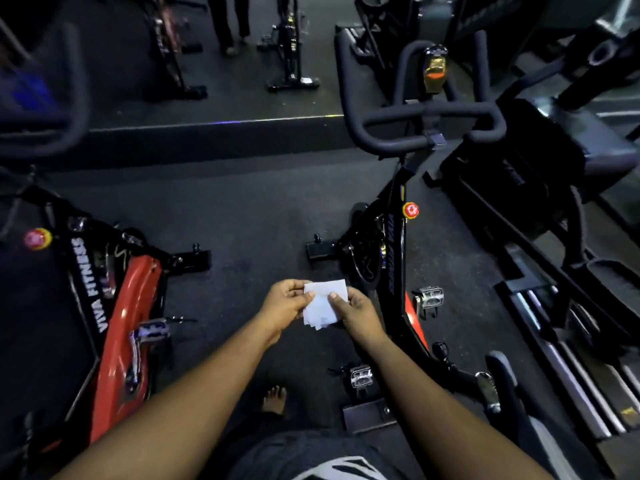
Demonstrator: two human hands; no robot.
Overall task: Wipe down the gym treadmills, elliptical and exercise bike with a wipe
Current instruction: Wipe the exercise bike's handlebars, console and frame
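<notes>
I hold the white wipe [323,304] out in front of me with both hands, close together over the dark gym floor [242,216]. My left hand [285,303] pinches its left edge, thumb on top and fingers curled beneath, and my right hand [356,311] grips the right edge, thumb pressed across the face of the sheet. The wipe looks folded into layers (several corners fan out at its lower edge) and it touches nothing but my fingers.

Just to the right of my hands stands a black exercise bike [398,258], its handlebars [429,116] at the far end, a red knob [411,210] on the frame and a metal pedal [429,296] near my right hand. A second bike with a red frame [124,327], lettered VIVA FITNESS, stands along the left side of the floor, well apart from the wipe. At the right edge lies another machine with long silver rails [568,362]; I cannot tell which kind. My bare foot [275,398] shows on the floor below my arms.
</notes>
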